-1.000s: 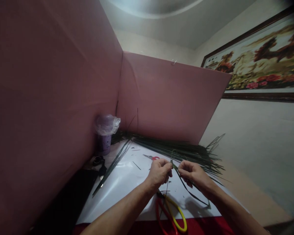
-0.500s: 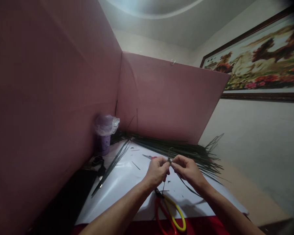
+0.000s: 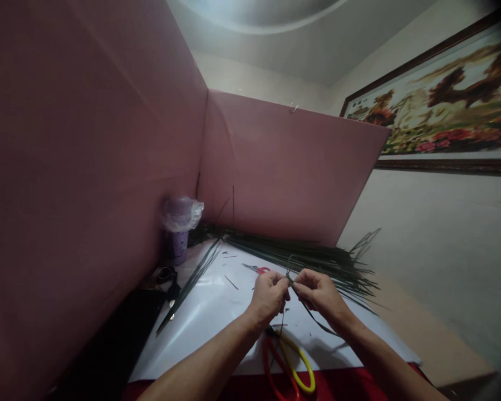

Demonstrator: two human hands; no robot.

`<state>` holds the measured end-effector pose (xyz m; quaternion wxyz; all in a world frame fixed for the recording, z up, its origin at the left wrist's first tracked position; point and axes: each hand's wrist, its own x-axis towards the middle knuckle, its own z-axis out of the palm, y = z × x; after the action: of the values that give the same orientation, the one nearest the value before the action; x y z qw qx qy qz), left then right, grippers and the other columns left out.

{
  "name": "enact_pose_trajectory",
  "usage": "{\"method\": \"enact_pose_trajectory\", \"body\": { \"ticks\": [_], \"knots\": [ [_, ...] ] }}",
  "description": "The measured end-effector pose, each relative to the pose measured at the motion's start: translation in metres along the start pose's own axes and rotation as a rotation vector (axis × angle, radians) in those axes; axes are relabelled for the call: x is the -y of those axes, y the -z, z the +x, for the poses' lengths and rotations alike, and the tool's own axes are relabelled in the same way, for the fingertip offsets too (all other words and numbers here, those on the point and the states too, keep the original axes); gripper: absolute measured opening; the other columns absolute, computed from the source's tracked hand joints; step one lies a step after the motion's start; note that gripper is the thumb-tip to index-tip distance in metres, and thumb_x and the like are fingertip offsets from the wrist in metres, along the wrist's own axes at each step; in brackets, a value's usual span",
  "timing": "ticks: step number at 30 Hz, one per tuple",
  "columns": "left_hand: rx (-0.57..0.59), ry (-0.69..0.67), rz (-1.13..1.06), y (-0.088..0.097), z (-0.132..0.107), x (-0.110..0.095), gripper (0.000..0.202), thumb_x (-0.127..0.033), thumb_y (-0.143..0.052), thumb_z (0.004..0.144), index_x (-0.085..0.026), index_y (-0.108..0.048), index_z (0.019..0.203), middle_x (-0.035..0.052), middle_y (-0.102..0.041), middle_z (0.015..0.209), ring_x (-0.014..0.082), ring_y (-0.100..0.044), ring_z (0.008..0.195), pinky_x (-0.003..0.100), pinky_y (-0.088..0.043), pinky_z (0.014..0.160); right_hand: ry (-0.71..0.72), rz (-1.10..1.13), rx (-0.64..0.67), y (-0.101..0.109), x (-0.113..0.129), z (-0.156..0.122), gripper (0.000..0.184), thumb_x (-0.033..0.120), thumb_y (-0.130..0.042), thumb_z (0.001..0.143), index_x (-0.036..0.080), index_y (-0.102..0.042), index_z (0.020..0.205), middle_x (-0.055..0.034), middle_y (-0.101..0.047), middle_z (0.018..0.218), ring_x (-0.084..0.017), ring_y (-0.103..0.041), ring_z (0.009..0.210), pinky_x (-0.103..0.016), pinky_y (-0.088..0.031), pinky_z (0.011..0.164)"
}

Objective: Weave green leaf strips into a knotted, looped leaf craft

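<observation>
My left hand (image 3: 269, 295) and my right hand (image 3: 317, 292) meet over a white sheet (image 3: 217, 328), both pinching one thin green leaf strip (image 3: 313, 320). A small loop of the strip rises above my fingertips. Its long tail trails down to the right under my right wrist. Directly below my hands lie scissors with red and yellow handles (image 3: 290, 365). Small red-handled snips (image 3: 254, 269) rest just beyond my left hand.
A long pile of green leaves (image 3: 309, 259) lies along the foot of a pink board (image 3: 284, 167). A separate leaf bundle (image 3: 190, 284) runs diagonally at the left. A purple cup covered in plastic (image 3: 178, 228) stands in the corner. A framed picture (image 3: 446, 111) hangs at the right.
My hands have drawn close together on the strip, and the loop above my fingers has become smaller. The trailing tail has been pulled in towards my right wrist.
</observation>
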<state>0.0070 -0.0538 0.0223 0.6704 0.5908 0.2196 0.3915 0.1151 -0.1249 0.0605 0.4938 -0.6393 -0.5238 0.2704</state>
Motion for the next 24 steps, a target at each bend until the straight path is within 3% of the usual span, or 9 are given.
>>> {"method": "enact_pose_trajectory", "body": {
  "ticks": [5,13,18,24],
  "knots": [
    [0.041,-0.004,-0.104,-0.0001,-0.0002,-0.0038,0.022,-0.031,-0.052,0.072,-0.015,-0.045,0.058,-0.0038,-0.05,0.045,0.0035,-0.034,0.025,0.017,-0.019,0.025,-0.064,0.045,0.016,0.0032,0.0082,-0.0019,0.03,0.042,-0.064,0.063,0.018,-0.046,0.06,0.0056,-0.045,0.047,-0.006,-0.034,0.038,-0.019,-0.022,0.037],
    [0.139,0.019,-0.154,0.0045,-0.0017,-0.0075,0.023,-0.033,-0.059,0.066,-0.012,-0.05,0.065,-0.001,-0.055,0.052,0.0048,-0.042,0.03,0.016,-0.026,0.027,-0.023,-0.074,-0.015,0.0089,0.0048,0.0054,0.023,0.036,-0.06,0.066,0.017,-0.05,0.06,0.0048,-0.045,0.044,-0.005,-0.031,0.038,-0.019,-0.02,0.035],
    [0.16,0.009,-0.197,0.0055,-0.0031,-0.0072,0.027,-0.033,-0.066,0.061,-0.01,-0.053,0.068,-0.0011,-0.055,0.052,0.005,-0.042,0.03,0.017,-0.027,0.028,-0.016,-0.103,-0.028,0.0076,0.0073,0.003,0.022,0.035,-0.06,0.067,0.017,-0.05,0.059,0.0049,-0.044,0.044,-0.006,-0.033,0.039,-0.019,-0.021,0.036],
    [0.121,0.014,-0.131,0.0047,-0.002,-0.005,0.032,-0.043,-0.061,0.068,-0.012,-0.051,0.064,-0.0013,-0.053,0.049,0.005,-0.039,0.027,0.017,-0.024,0.025,0.002,-0.125,-0.011,0.0028,0.0103,-0.0012,0.024,0.036,-0.06,0.069,0.018,-0.05,0.059,0.0057,-0.043,0.043,-0.006,-0.033,0.038,-0.02,-0.024,0.037]
  ]
}}
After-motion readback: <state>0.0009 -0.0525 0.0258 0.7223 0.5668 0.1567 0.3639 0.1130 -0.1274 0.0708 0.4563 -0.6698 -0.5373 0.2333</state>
